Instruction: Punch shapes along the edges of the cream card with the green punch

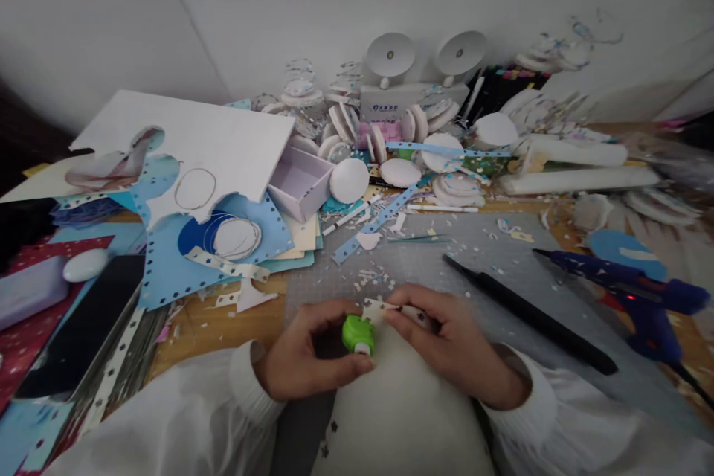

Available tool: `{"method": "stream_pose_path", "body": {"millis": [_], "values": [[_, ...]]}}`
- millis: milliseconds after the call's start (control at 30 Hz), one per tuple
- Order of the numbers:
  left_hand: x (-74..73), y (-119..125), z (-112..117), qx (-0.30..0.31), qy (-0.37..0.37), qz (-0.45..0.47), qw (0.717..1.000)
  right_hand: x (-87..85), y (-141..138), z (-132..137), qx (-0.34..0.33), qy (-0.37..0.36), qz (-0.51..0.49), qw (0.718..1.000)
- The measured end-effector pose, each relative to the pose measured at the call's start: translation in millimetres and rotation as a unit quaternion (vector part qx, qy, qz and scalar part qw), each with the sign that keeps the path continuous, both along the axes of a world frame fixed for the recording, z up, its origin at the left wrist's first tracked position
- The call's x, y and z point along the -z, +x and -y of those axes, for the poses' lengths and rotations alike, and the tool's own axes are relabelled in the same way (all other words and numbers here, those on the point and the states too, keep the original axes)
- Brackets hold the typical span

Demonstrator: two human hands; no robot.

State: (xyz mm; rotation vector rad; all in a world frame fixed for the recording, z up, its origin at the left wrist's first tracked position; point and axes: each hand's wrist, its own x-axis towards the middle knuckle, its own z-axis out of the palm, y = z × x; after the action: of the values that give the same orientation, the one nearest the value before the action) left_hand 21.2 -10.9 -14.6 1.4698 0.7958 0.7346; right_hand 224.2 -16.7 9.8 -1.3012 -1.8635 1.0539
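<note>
My left hand (304, 353) is closed around a small green craft punch (358, 335), thumb below and fingers curled over it. My right hand (446, 338) pinches a white paper strip (379, 308) whose end sits at the punch's slot. Both hands hover over a large white sheet (401, 409) lying on the grey cutting mat (485, 253). Small paper scraps (371, 275) are scattered just beyond my fingers.
A black rod (529, 312) lies diagonally right of my hand, with a blue glue gun (630, 290) beyond it. A phone (83, 323) and blue punched paper (223, 238) lie left. An open lilac box (298, 182), white discs (349, 180) and clutter fill the back.
</note>
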Motion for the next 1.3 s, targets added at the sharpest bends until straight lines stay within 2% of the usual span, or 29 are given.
{"method": "stream_pose_path", "body": {"millis": [300, 433, 567, 933, 1300], "values": [[-3.7, 1.9, -0.6, 0.009, -0.014, -0.033, 0.999, -4.5, 1.6, -1.5, 0.006, 0.018, 0.0, 1.0], [-2.6, 1.6, 0.2, -0.015, -0.031, -0.02, 0.999, -4.6, 1.2, 0.0, -0.002, 0.031, 0.0, 1.0], [-4.2, 1.3, -0.7, 0.002, -0.048, -0.015, 0.999, -2.8, 1.2, 0.4, -0.009, 0.022, 0.007, 1.0], [-6.9, 3.7, -1.9, -0.001, -0.076, 0.037, 0.996, 0.5, 1.9, -1.2, -0.029, 0.007, 0.024, 0.999], [-8.8, 3.4, -2.5, 0.002, -0.072, 0.015, 0.997, 2.4, -0.8, -0.9, -0.007, 0.016, 0.013, 1.0]]}}
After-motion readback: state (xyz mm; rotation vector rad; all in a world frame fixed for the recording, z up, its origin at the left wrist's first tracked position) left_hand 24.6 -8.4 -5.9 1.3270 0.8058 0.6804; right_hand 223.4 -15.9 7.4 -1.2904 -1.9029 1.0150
